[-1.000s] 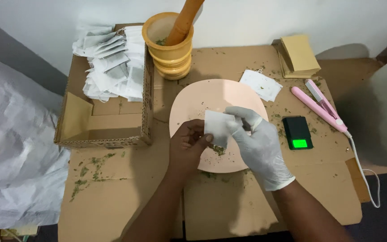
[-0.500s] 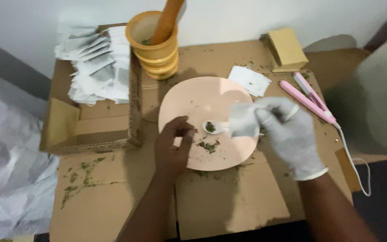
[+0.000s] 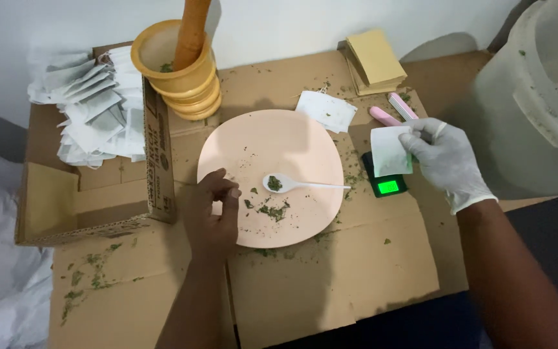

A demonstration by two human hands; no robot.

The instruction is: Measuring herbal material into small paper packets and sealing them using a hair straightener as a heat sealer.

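sachet [image 3: 390,151] | in gloved right hand [image 3: 445,157] | above scale [image 3: 385,181]

The right hand [image 3: 444,161], gloved, has carried the white sachet [image 3: 390,150] off the plate [image 3: 292,139] and now holds it over the small scale [image 3: 385,184], beside the pink tool [image 3: 385,116]. A second ago both hands held the sachet together over the plate's middle. The left hand [image 3: 213,213] has let go and rests curled at the plate's left edge. The white spoon [image 3: 295,185], earlier between the hands, now lies free on the plate with green herb in its bowl.
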